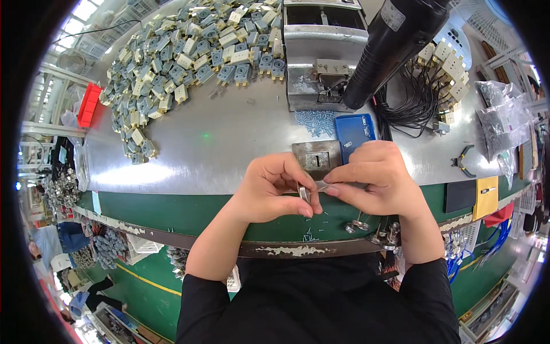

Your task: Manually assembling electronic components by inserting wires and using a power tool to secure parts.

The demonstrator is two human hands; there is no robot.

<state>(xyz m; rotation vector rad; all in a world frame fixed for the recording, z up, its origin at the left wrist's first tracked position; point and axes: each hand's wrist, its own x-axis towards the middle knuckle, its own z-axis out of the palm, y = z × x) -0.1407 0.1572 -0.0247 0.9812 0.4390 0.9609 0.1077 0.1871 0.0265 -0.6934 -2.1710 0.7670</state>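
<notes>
My left hand (275,186) is closed around a small round metal piece (304,194), held edge-on between fingers and thumb. My right hand (375,180) pinches a thin pale strand (322,188) that runs toward that piece; whether the two are joined I cannot tell. Both hands are over the bench's near edge, fingertips almost meeting. Just beyond them lies a metal block with a slotted recess (316,160). Several similar round metal parts (358,224) sit at the bench edge below my right hand. Small screws (309,235) are scattered on the green surface near my left hand.
A large pile of grey and cream housings (200,49) covers the back left. A metal fixture (326,69), a thick black cylinder (392,46), blue screws (316,122) and a blue tray (354,135) stand ahead. Black cables (409,103) and pliers (463,162) lie right.
</notes>
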